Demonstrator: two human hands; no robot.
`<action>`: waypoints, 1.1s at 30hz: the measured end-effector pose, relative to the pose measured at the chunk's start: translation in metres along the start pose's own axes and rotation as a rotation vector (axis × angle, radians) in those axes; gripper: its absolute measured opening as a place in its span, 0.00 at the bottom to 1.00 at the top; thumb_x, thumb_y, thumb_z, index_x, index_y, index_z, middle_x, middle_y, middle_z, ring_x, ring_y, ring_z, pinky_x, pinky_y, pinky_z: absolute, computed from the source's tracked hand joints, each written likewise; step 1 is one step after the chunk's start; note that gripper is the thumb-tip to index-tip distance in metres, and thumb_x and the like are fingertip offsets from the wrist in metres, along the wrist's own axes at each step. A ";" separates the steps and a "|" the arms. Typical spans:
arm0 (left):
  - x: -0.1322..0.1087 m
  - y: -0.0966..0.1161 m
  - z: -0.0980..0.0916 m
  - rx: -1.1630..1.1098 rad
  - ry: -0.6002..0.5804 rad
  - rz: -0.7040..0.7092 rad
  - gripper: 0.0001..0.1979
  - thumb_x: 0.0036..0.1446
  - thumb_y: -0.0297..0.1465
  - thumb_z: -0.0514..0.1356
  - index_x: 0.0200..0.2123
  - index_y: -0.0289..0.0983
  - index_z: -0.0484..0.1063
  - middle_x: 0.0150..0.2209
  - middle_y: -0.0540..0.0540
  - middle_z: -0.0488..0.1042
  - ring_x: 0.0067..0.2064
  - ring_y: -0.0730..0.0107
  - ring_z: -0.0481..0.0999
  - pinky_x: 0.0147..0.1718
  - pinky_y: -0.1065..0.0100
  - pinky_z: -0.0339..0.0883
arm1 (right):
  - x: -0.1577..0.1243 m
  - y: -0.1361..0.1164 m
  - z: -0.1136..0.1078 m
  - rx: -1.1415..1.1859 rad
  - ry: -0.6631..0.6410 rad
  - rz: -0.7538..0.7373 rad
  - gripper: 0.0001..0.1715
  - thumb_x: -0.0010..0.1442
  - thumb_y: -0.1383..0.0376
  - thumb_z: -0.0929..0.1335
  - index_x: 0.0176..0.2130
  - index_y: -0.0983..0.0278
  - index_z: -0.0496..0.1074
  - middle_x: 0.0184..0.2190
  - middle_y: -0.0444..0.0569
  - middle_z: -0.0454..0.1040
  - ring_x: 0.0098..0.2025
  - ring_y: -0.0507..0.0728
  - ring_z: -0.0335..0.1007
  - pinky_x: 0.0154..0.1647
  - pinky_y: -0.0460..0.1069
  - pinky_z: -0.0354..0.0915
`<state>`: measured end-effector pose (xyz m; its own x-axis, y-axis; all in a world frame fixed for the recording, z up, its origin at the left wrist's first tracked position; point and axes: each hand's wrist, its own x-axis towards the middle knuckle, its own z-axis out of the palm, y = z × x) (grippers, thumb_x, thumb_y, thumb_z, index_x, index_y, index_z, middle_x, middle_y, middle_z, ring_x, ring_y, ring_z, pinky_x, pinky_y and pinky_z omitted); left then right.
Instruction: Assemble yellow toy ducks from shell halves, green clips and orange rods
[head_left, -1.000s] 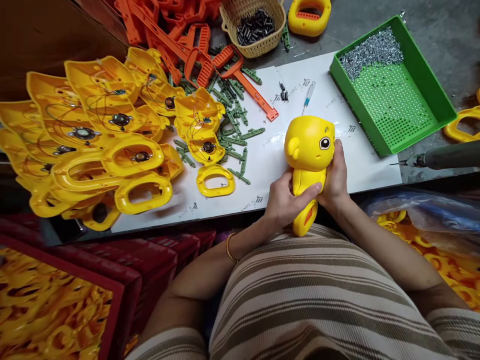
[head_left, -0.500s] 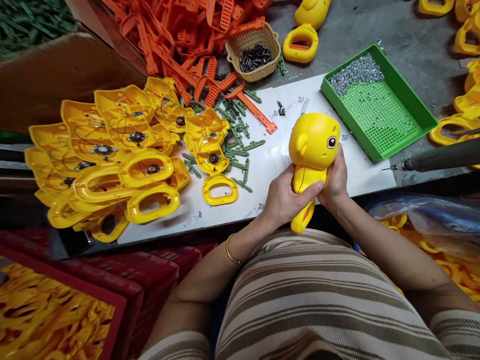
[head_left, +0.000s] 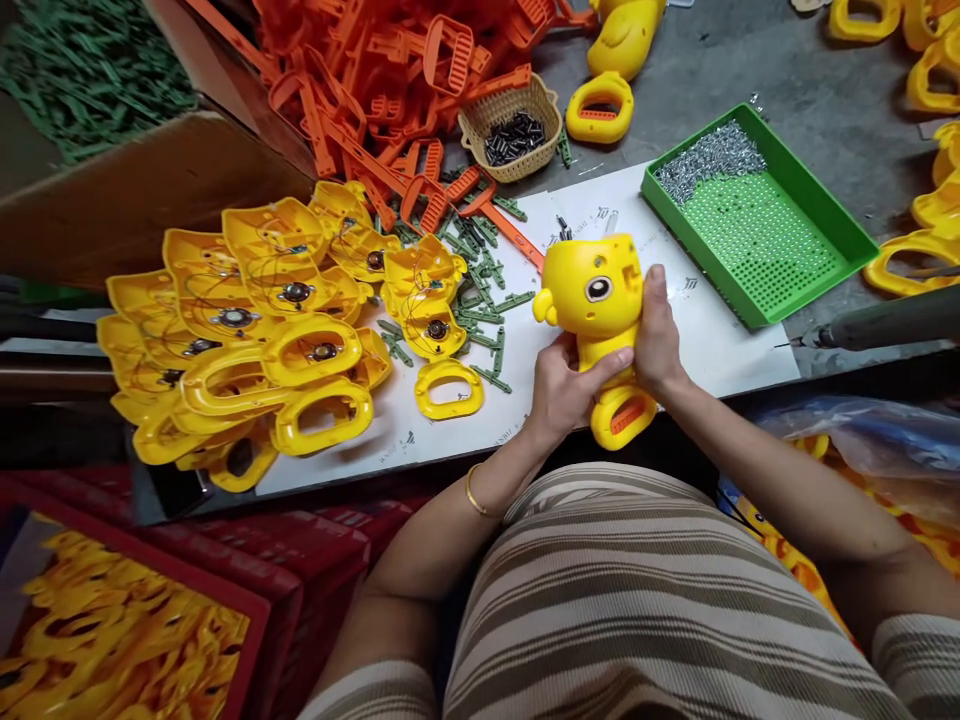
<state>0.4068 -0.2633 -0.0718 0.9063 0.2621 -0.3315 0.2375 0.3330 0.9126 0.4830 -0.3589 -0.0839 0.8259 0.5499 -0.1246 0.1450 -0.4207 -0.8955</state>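
Note:
I hold an assembled yellow duck-shaped toy [head_left: 592, 295] with an eye on its side and an orange-lined handle at the bottom, over the near edge of the white sheet [head_left: 705, 330]. My left hand [head_left: 562, 390] wraps its fingers round the toy's neck from the left. My right hand [head_left: 656, 335] grips the toy's right side, thumb up along the head. Both hands are closed on the toy.
A pile of yellow half-shells with speakers [head_left: 255, 320] lies left. Green clips [head_left: 480, 290] and orange handle parts [head_left: 390, 90] sit behind, with a basket of black pieces [head_left: 511, 135]. A green tray of screws [head_left: 757, 210] and an electric screwdriver [head_left: 885, 320] are right. Red crates [head_left: 187, 590] stand below.
The toy has been turned in my hands: its eye now faces me and the orange handle shows. It also shifted a little left; the camera tilted up.

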 end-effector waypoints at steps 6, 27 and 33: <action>0.016 -0.010 -0.008 -0.088 -0.135 -0.140 0.29 0.46 0.44 0.71 0.48 0.33 0.73 0.47 0.40 0.80 0.47 0.58 0.80 0.46 0.62 0.74 | 0.025 -0.004 -0.014 0.059 0.028 0.184 0.47 0.57 0.30 0.44 0.27 0.60 0.66 0.27 0.51 0.73 0.33 0.61 0.68 0.36 0.55 0.63; 0.050 0.019 -0.065 0.369 -0.179 0.032 0.31 0.56 0.47 0.63 0.59 0.39 0.67 0.56 0.40 0.73 0.56 0.56 0.74 0.52 0.60 0.71 | 0.041 0.003 -0.037 -0.109 -0.072 -0.217 0.46 0.62 0.34 0.44 0.38 0.61 0.71 0.37 0.53 0.73 0.41 0.59 0.69 0.46 0.54 0.64; 0.046 0.024 -0.058 0.373 -0.096 -0.014 0.30 0.53 0.46 0.65 0.55 0.37 0.71 0.47 0.42 0.77 0.45 0.63 0.77 0.44 0.65 0.72 | 0.025 -0.020 -0.022 0.398 0.368 -0.053 0.41 0.64 0.38 0.40 0.23 0.57 0.59 0.19 0.44 0.59 0.21 0.54 0.58 0.25 0.51 0.63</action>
<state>0.4344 -0.1908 -0.0788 0.9265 0.1677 -0.3370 0.3452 -0.0216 0.9383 0.5133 -0.3526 -0.0595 0.9695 0.2445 0.0191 0.0334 -0.0542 -0.9980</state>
